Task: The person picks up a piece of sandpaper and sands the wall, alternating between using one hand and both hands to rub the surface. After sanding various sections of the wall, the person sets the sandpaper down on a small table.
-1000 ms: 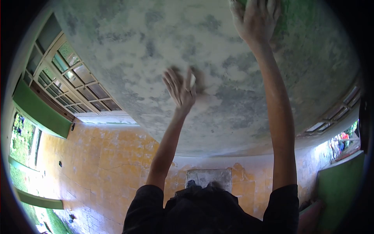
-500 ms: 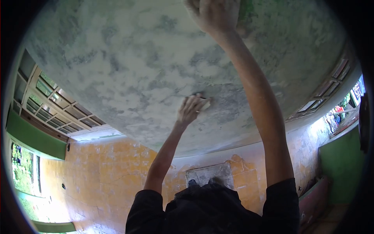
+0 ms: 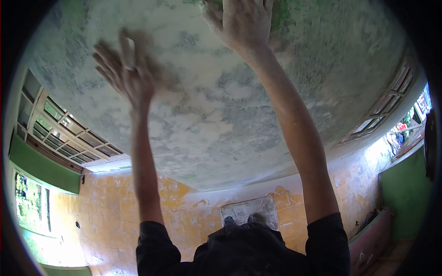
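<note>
A wall (image 3: pixel 198 110) with patchy white and grey filler over green paint fills the upper view. Against its upper left part lies my left hand (image 3: pixel 129 80), slightly blurred, with a small pale piece of what looks like sandpaper (image 3: pixel 130 53) held between fingers and wall. Most of that piece is hidden under the hand. Higher up and right of centre, my right hand (image 3: pixel 244 25) rests on the wall, thumb and fingers apart. The fingertips are cut off by the top edge of the view, and nothing shows in that hand.
Below, my feet stand on a worn grey slab (image 3: pixel 271 211) over a yellow tiled floor (image 3: pixel 110 202). Paned windows flank the wall at left (image 3: pixel 69 131) and right (image 3: pixel 391 103). A reddish-brown board (image 3: pixel 373 239) leans at lower right beside a green wall (image 3: pixel 405 198).
My left hand has swept up and left across the wall with the pale piece, from the lower middle to the upper left. My right hand has shifted slightly lower and left in view.
</note>
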Action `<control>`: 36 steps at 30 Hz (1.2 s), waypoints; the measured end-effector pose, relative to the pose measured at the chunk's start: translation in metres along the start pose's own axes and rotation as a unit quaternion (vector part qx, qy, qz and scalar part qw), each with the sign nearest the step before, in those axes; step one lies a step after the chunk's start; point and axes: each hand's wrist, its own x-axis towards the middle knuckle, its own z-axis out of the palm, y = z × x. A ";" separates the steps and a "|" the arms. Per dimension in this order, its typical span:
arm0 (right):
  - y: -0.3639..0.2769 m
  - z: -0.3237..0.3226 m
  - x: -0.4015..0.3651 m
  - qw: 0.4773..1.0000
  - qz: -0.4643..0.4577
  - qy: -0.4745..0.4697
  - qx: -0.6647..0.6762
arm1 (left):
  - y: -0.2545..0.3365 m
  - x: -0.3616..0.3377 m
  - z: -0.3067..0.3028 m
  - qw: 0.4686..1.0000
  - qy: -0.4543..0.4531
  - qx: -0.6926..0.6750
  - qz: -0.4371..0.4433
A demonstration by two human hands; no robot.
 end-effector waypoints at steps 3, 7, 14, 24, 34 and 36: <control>0.000 -0.003 0.001 1.000 0.003 -0.013 0.008 | -0.030 0.087 -0.014 0.998 0.044 0.028 0.021; 0.000 -0.003 0.002 1.000 0.011 -0.007 0.023 | -0.113 0.227 -0.015 0.980 0.116 0.080 0.144; 0.000 0.000 0.001 0.999 0.029 -0.035 0.021 | -0.127 0.422 -0.030 0.977 0.001 0.213 0.007; 0.002 -0.004 0.001 0.996 0.042 -0.074 0.027 | -0.087 0.436 -0.024 0.969 0.012 0.234 0.075; 0.002 -0.001 -0.003 0.996 0.045 -0.056 0.061 | -0.106 0.456 -0.039 0.954 -0.003 0.299 0.027; 0.001 -0.002 -0.003 0.996 0.048 -0.057 0.047 | -0.100 0.459 -0.045 0.973 0.009 0.218 -0.070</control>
